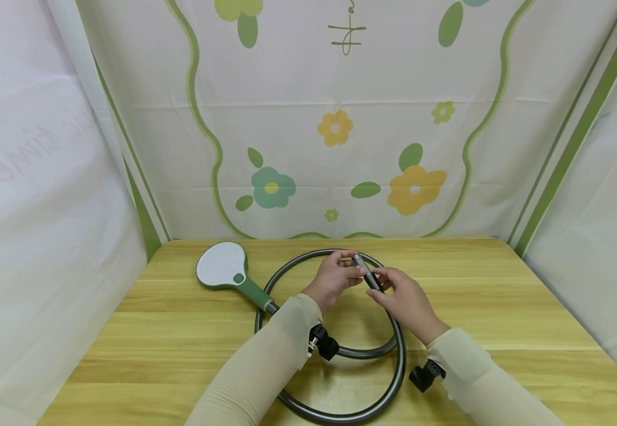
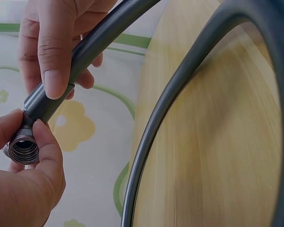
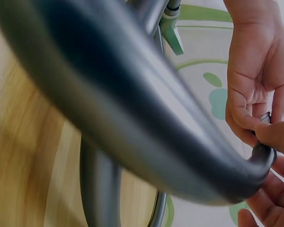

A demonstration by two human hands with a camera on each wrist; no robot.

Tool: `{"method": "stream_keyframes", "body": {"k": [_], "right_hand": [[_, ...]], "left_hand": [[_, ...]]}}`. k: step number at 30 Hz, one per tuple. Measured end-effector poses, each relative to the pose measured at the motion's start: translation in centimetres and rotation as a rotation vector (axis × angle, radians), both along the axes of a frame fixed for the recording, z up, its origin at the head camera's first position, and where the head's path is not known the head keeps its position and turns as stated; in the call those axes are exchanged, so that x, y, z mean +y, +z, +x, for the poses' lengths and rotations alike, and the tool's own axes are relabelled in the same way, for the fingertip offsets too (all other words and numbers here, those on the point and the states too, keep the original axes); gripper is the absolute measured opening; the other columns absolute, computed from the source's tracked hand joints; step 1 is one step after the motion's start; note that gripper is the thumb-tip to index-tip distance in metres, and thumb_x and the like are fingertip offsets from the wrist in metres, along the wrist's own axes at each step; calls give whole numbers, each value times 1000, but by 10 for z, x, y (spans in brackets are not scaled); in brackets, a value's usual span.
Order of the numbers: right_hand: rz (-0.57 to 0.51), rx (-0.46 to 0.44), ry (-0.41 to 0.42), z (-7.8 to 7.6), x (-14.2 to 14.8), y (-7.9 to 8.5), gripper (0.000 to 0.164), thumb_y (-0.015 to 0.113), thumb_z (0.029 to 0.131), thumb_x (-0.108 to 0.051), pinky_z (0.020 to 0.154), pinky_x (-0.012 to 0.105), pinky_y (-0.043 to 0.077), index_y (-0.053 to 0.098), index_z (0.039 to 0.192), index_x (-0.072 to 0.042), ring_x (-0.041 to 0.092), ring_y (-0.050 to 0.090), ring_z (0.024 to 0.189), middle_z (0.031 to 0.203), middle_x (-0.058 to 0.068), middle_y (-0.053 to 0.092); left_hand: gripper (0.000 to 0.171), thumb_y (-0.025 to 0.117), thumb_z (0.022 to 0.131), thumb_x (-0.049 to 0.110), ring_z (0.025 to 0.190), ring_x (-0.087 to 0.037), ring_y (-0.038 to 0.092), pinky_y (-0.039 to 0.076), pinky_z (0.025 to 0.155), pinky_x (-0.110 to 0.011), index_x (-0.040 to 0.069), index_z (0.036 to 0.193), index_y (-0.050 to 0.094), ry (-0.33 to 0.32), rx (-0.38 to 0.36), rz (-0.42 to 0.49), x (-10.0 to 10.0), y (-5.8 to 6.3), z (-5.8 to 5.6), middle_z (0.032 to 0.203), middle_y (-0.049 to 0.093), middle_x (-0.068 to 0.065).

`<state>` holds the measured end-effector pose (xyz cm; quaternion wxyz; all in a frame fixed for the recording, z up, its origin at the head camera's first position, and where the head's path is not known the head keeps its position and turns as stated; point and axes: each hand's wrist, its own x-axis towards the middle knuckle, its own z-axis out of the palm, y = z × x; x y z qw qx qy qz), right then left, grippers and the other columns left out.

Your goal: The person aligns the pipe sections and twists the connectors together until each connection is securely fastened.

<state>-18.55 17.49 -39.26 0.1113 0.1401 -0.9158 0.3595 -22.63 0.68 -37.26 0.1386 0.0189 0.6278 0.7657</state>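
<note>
A dark grey shower hose (image 1: 364, 417) loops on the table, and both hands hold its free end above the wood. My left hand (image 1: 335, 275) pinches the metal end fitting (image 2: 24, 150) between thumb and fingers; its open, ridged mouth shows in the left wrist view. Just behind it, my right hand (image 1: 408, 300) grips the hose at its dark end sleeve (image 2: 42, 103). In the right wrist view a near stretch of hose (image 3: 132, 94) covers much of the scene. A green and white shower head (image 1: 222, 265) lies on the table to the left, its handle meeting the hose.
The wooden table (image 1: 500, 284) runs back to a white curtain (image 1: 298, 136) printed with flowers. More white cloth (image 1: 47, 177) hangs at the left side and at the right. The hose coils lie beneath both forearms.
</note>
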Motion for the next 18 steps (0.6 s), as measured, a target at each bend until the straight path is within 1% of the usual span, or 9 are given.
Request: {"method": "stream_keyframes", "body": {"k": [6,10,18], "right_hand": [[-43,-25,2,-1,-2,-1,38,73,87,-18,72,38,49,62,121,-4,19,61,86,92,2,64],[-87,-67,8,-1,-3,0,38,71,89,-17,67,33,49,61,123,-3,21,61,87,94,4,65],[-159,-142,30,-5,-2,0,39,68,91,-18,66,31,52,59,126,-3,22,62,87,99,8,66]], "left_hand": [[43,67,87,-3,88,-20,63,53,89,-41,5,127,54,-4,-3,-4,-1,-2,-2,108,58,-12],[43,68,87,-2,88,-20,63,54,88,-40,6,127,55,-1,-5,-5,-2,-3,-3,108,59,-11],[44,68,87,-3,89,-20,64,52,92,-44,6,128,54,-1,-16,6,-3,-3,-3,109,59,-12]]}}
